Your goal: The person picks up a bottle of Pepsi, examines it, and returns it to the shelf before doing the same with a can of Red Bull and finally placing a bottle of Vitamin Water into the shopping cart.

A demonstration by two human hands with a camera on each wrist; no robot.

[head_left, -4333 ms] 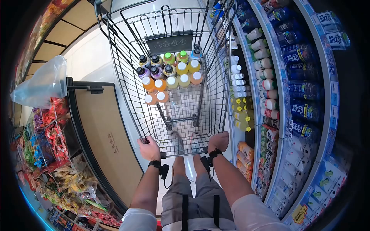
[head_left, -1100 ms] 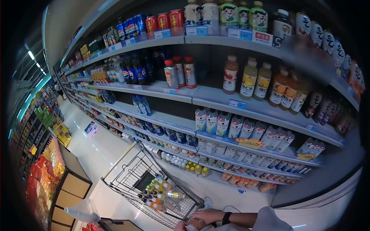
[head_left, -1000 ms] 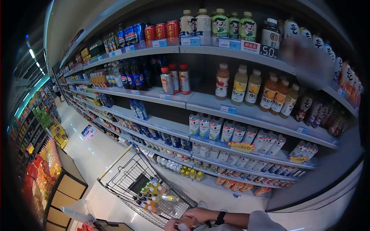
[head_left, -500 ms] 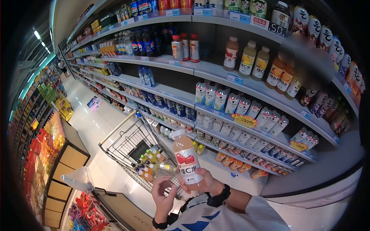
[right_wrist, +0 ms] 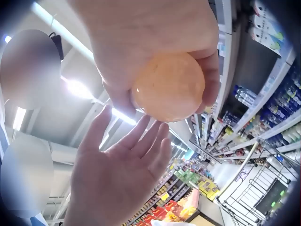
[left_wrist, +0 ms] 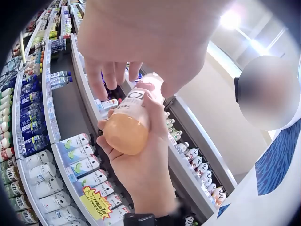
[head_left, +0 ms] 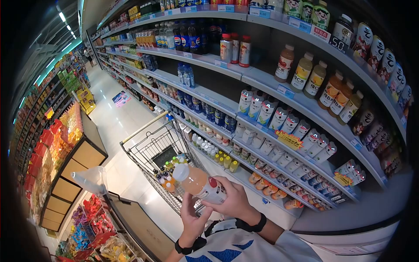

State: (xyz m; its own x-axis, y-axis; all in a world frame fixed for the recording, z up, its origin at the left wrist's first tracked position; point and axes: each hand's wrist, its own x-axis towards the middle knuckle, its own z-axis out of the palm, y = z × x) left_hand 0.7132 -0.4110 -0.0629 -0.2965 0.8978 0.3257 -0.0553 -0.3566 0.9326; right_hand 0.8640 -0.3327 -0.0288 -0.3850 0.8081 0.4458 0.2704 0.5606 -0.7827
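My right hand (head_left: 233, 201) grips a plastic bottle of peach-coloured drink (head_left: 198, 184) round its labelled lower half. The bottle leans, white cap up to the left, with cherries on its white label. My left hand (head_left: 195, 220) is at the bottle's near side, its fingertips close by the neck. In the right wrist view the left hand (right_wrist: 122, 176) shows its palm, fingers spread and loosely bent, below the bottle's round base (right_wrist: 170, 87). The left wrist view shows the right hand's thumb and fingers round the bottle (left_wrist: 134, 117), while the left hand (left_wrist: 146, 42) hovers above it.
A shopping trolley (head_left: 159, 144) with several drink bottles stands beyond the hands. Long drink shelves (head_left: 270, 89) run along the right, holding similar bottles (head_left: 301, 72). At left are snack displays (head_left: 89, 222) and a clear plastic bag (head_left: 91, 180). The aisle floor (head_left: 107, 85) runs far back.
Earlier both hands held the trolley. Half a second ago the bottle was nearly upright with its label forward; now it tips leftward, and the left hand has come up against its near side.
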